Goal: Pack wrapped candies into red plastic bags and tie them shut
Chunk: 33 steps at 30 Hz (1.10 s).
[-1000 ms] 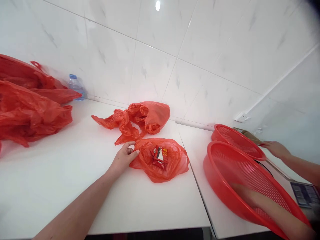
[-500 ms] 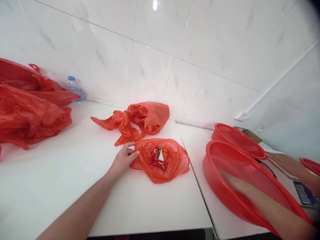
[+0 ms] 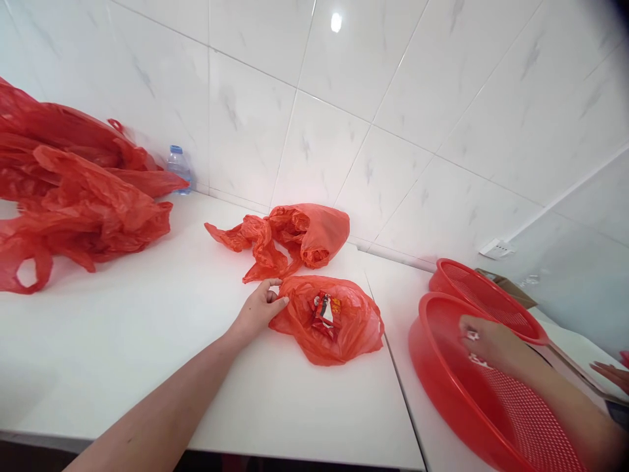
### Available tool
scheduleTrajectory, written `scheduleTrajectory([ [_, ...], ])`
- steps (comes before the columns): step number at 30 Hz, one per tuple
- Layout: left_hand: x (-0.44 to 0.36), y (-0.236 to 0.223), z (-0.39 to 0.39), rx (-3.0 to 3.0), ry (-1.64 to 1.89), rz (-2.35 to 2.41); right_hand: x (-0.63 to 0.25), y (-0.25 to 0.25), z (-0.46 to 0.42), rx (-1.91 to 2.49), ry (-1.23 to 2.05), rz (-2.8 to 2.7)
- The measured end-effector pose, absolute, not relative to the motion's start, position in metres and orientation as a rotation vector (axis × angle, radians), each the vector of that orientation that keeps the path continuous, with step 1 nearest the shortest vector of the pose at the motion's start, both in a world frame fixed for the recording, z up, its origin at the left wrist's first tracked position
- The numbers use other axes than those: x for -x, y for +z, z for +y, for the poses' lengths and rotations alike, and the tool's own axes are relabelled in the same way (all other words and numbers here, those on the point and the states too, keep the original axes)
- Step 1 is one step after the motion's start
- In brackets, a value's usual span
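Note:
My left hand (image 3: 256, 311) pinches the left rim of an open red plastic bag (image 3: 358, 321) lying on the white table. Inside the bag sit small red, white and yellow packets (image 3: 326, 311). Above the near red plastic basket (image 3: 425, 367), my right hand (image 3: 491, 341) is closed with small white-and-red pieces (image 3: 473, 335) poking out from the fingers. Motion blurs those pieces, so their kind is unclear; they resemble small packets.
A crumpled red bag (image 3: 327, 233) lies behind the open one. More red bags (image 3: 108, 203) are heaped at left, beside a water bottle (image 3: 177, 167). A second red basket (image 3: 445, 269) stands at the back right. Another person's hand (image 3: 612, 375) shows at the right edge.
My right hand has come up from down inside the near basket, now with small pieces in it. My left hand keeps its hold on the bag. The view has shifted slightly left.

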<state>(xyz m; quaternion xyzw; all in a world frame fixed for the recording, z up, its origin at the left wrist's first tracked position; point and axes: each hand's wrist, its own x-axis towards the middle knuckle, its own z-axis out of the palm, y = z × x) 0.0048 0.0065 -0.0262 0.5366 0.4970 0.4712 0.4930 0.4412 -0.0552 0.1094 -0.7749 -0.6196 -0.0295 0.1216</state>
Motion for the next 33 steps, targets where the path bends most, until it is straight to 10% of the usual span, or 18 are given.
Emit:
scheduleTrajectory([
  [8,-0.006,-0.026,0.007,-1.297,1.151,1.209,-0.372,0.152,-0.061,2.083,-0.128,-1.951],
  [19,-0.005,-0.031,0.009,-1.326,1.177,1.204,-0.207,0.07,-0.013,1.523,0.413,-2.255],
  [33,-0.005,-0.037,0.015,-1.339,1.142,1.177,-0.302,-0.01,-0.031,1.886,0.099,-1.379],
])
